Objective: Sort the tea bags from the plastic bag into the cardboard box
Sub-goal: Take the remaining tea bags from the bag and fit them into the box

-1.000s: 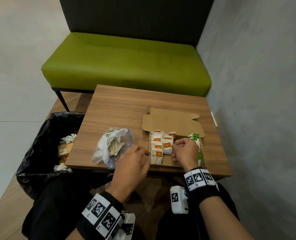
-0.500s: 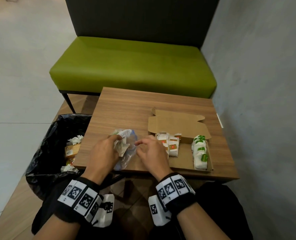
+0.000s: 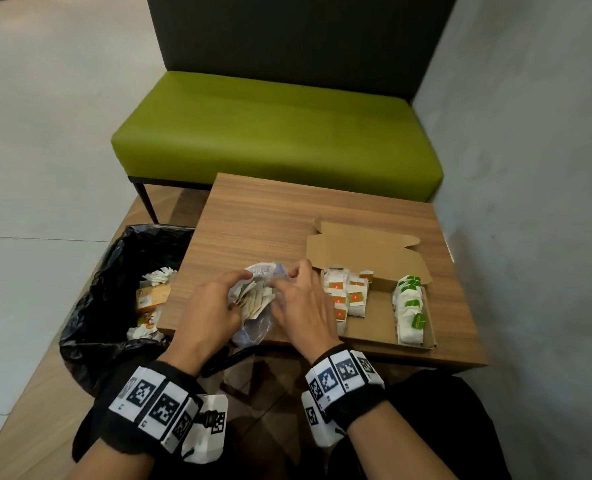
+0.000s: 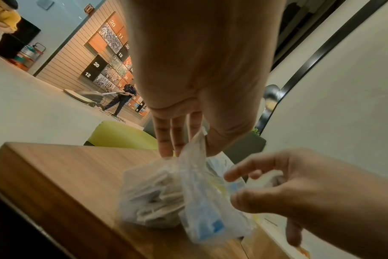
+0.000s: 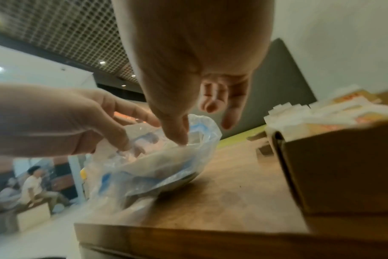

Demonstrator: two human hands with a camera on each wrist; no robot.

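Lying between both hands: plastic bag point(image 3: 253, 306)

surface: wooden table point(image 3: 253, 220) | 7 o'clock, near front edge: plastic bag point(image 3: 253, 329) of loose tea bags point(image 3: 254, 299), bag overhanging the edge | 4 o'clock: open cardboard box point(image 3: 374, 323), flat on the top, lid flap folded back toward 1 o'clock | bag and box just beside each other

One plastic bag point(image 3: 256, 299), one cardboard box point(image 3: 374, 320), one table point(image 3: 270, 230), two hands.
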